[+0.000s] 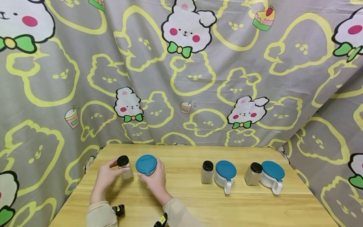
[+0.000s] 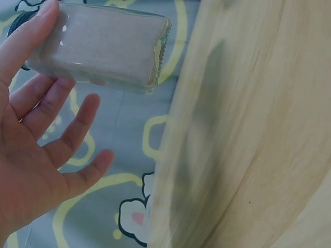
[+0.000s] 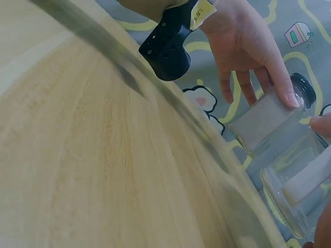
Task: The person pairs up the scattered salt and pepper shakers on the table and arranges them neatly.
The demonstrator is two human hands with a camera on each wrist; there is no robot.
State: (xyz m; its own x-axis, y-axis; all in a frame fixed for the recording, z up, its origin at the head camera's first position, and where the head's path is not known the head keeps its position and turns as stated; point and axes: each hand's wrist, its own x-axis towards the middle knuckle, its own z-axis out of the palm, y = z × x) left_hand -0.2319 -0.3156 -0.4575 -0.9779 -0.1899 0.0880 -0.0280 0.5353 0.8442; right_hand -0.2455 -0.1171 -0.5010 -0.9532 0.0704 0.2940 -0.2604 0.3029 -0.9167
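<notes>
On the left side of the table, my left hand (image 1: 106, 176) pinches a square glass spice jar (image 1: 127, 174) with a black lid, thumb on one side and fingers on the other. Pale powder fills the jar (image 2: 103, 44), and its base stands apart from the wood in the left wrist view. My right hand (image 1: 156, 182) grips a round clear glass seasoning pot (image 3: 279, 173) with a blue lid (image 1: 146, 164) and a white handle; the fingers hide part of it. The two containers are side by side, the spice jar on the left.
Farther right stand a black-lidded spice jar (image 1: 207, 172) beside a blue-lidded pot (image 1: 225, 171), then another such jar (image 1: 253, 175) and pot (image 1: 273, 173). Both pots' white handles point toward the front. A patterned curtain (image 1: 181, 78) hangs behind the wooden table (image 1: 227, 211).
</notes>
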